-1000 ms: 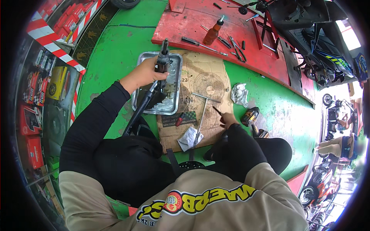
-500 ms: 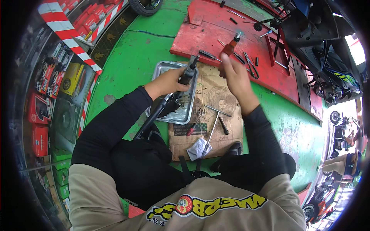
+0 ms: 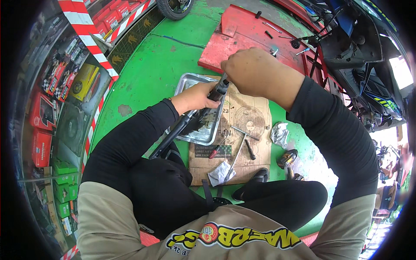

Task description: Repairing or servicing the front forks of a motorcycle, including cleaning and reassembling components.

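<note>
Fingers of the left hand (image 3: 197,97) closed round the metal tube (image 3: 171,133) above the tray (image 3: 187,81)

The tube's long axis slanted from the tray's near-left side toward its far-right corner. Beyond, the right hand (image 3: 255,73) curled by the tube's far end; what its fingers pinched could not be told.

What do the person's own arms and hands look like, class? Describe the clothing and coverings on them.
The left hand and right hand are bare, without gloves. Snug, plain black sleeves run to the wrists, beneath looser beige short sleeves.
</note>
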`<action>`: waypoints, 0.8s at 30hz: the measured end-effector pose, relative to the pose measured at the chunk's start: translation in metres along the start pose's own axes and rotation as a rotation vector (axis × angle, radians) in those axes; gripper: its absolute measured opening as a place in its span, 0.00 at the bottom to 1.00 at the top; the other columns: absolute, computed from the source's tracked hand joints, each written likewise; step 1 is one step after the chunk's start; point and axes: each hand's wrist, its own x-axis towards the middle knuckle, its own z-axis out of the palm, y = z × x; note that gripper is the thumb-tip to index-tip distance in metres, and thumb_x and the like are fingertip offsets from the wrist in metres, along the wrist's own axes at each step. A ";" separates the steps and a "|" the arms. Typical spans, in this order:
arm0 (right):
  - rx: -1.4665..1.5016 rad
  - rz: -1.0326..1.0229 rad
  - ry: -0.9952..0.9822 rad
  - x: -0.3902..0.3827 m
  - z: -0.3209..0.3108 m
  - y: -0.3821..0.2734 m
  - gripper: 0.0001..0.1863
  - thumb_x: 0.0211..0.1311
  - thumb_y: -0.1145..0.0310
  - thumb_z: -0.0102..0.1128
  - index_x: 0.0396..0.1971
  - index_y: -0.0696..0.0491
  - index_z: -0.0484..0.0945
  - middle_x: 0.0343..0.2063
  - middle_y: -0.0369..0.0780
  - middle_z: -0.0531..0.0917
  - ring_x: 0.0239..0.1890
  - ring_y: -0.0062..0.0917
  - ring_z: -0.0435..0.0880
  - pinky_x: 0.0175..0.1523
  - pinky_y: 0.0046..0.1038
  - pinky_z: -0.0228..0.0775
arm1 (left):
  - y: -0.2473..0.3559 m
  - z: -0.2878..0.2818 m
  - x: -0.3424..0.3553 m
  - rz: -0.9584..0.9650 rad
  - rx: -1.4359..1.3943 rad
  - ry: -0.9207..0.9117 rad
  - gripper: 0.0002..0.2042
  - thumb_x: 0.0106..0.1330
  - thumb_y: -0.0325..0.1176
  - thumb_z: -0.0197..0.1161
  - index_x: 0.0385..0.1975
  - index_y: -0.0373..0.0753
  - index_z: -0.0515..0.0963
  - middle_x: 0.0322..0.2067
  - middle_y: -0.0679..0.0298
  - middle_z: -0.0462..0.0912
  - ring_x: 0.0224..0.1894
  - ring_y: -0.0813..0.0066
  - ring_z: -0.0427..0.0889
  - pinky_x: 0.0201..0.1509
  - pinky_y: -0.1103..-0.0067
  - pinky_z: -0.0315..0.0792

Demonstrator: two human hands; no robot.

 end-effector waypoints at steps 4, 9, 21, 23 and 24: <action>0.122 -0.160 0.209 -0.006 0.002 0.008 0.15 0.62 0.61 0.60 0.41 0.56 0.81 0.26 0.47 0.85 0.34 0.47 0.86 0.40 0.45 0.77 | 0.000 0.003 0.004 0.035 -0.003 -0.047 0.28 0.59 0.34 0.72 0.58 0.32 0.72 0.38 0.57 0.86 0.39 0.70 0.84 0.48 0.73 0.75; 0.046 0.092 -0.101 0.003 -0.021 -0.008 0.17 0.62 0.58 0.59 0.41 0.56 0.81 0.26 0.47 0.85 0.34 0.47 0.86 0.41 0.46 0.77 | -0.047 0.014 0.011 0.184 -0.039 0.079 0.28 0.54 0.35 0.75 0.56 0.36 0.74 0.39 0.55 0.87 0.41 0.62 0.86 0.51 0.72 0.76; 0.070 0.085 -0.054 -0.008 -0.021 -0.005 0.14 0.57 0.65 0.66 0.42 0.55 0.84 0.32 0.46 0.87 0.38 0.42 0.88 0.44 0.39 0.79 | -0.005 0.002 0.002 0.043 0.032 -0.048 0.28 0.57 0.36 0.73 0.56 0.33 0.73 0.37 0.55 0.86 0.39 0.68 0.83 0.48 0.73 0.75; 0.036 0.134 -0.152 -0.005 -0.018 -0.002 0.15 0.56 0.65 0.66 0.43 0.55 0.84 0.31 0.46 0.86 0.38 0.42 0.88 0.44 0.39 0.79 | -0.008 0.004 0.002 0.031 -0.020 -0.030 0.27 0.55 0.38 0.74 0.55 0.37 0.75 0.36 0.53 0.86 0.39 0.59 0.85 0.50 0.70 0.75; 0.009 0.068 -0.083 -0.006 -0.012 -0.001 0.15 0.58 0.62 0.66 0.42 0.55 0.84 0.32 0.46 0.87 0.38 0.42 0.88 0.44 0.40 0.79 | -0.008 0.004 0.003 0.031 -0.020 -0.032 0.27 0.55 0.38 0.74 0.55 0.37 0.75 0.36 0.53 0.86 0.39 0.59 0.85 0.50 0.70 0.75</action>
